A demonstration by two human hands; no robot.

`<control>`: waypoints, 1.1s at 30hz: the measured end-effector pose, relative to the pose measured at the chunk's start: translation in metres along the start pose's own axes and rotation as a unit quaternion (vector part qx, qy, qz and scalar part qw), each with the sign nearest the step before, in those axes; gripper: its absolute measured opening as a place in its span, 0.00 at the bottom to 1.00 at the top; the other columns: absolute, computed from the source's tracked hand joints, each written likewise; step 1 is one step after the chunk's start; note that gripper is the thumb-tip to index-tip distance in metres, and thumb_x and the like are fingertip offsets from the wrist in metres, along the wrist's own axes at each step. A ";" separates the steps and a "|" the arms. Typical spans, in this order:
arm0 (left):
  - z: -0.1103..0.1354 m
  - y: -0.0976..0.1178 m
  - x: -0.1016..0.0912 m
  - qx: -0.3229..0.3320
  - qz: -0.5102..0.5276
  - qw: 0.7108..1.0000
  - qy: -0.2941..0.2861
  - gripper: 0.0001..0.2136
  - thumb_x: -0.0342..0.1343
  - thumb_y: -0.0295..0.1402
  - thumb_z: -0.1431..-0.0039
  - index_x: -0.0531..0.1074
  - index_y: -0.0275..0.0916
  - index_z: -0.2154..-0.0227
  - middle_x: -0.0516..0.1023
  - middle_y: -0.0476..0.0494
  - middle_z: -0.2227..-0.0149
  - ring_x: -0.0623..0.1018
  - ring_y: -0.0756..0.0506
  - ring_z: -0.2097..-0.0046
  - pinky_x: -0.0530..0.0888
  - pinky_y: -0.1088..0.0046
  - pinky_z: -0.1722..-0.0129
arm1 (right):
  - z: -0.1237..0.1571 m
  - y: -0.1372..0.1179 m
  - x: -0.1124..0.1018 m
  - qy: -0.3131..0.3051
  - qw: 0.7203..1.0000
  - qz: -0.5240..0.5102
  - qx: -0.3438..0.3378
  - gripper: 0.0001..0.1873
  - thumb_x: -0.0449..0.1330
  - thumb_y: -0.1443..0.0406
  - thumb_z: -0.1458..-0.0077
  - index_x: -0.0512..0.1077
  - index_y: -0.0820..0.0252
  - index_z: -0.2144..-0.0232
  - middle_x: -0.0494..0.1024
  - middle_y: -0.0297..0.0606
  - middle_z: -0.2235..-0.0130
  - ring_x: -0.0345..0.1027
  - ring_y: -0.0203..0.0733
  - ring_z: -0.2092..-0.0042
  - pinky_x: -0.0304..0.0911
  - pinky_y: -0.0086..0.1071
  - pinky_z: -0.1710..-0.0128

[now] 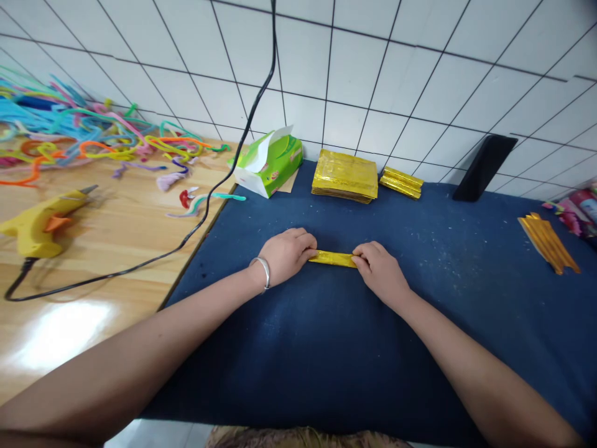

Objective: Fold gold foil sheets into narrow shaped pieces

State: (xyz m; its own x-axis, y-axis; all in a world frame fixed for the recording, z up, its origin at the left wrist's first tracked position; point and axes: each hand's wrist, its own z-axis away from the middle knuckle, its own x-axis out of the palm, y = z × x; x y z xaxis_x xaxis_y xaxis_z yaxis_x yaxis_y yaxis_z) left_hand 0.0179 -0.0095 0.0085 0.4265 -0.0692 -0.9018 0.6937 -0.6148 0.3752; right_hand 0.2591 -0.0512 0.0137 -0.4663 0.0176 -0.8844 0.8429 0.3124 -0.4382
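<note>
A narrow folded strip of gold foil paper (333,258) lies crosswise on the dark blue cloth (317,348). My left hand (288,255), with a silver bangle at the wrist, pinches its left end. At the right end, the thumb and fingers of my right hand (380,267) are closed on the same strip. Both ends are partly hidden by my fingers. Behind my hands sits a stack of gold foil paper (345,174), and to its right a creased gold foil piece (402,182).
A green tissue pack (270,163) stands by the tiled wall, and a black phone-like slab (485,168) leans there. Folded gold strips (549,242) lie far right. On the wooden table (140,236) are a yellow glue gun (44,224), its black cord (224,174) and coloured pipe cleaners (93,134).
</note>
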 end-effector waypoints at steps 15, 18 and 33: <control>0.004 0.005 0.005 0.094 -0.059 0.993 -0.039 0.05 0.43 0.27 0.40 0.63 0.35 0.66 0.69 0.43 0.66 0.70 0.47 0.63 0.69 0.69 0.61 | -0.002 0.007 -0.011 -0.069 0.996 -0.038 -0.033 0.02 0.54 0.66 0.45 0.65 0.57 0.67 0.67 0.37 0.61 0.62 0.38 0.59 0.60 0.32 0.60; 0.011 0.007 0.004 0.127 -0.066 0.989 -0.027 0.06 0.42 0.24 0.41 0.63 0.35 0.65 0.69 0.42 0.64 0.71 0.48 0.63 0.69 0.71 0.62 | -0.001 0.007 -0.010 -0.068 0.996 -0.039 -0.030 0.02 0.54 0.66 0.45 0.65 0.57 0.67 0.68 0.37 0.62 0.63 0.38 0.60 0.60 0.31 0.62; 0.019 0.002 -0.007 0.196 -0.068 0.975 0.085 0.07 0.43 0.22 0.42 0.64 0.35 0.64 0.72 0.42 0.61 0.73 0.48 0.63 0.72 0.72 0.65 | 0.007 0.008 -0.005 0.025 0.990 -0.019 -0.138 0.09 0.50 0.65 0.40 0.69 0.59 0.63 0.72 0.38 0.63 0.64 0.37 0.61 0.62 0.31 0.60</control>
State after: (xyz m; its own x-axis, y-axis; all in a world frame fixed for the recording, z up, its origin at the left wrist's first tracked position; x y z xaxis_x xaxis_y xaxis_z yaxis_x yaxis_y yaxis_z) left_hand 0.0051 -0.0248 0.0115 0.4594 0.1445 -0.8764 0.4896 -0.8644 0.1142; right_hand 0.2701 -0.0549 0.0135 -0.5145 0.0460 -0.8562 0.7221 0.5617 -0.4038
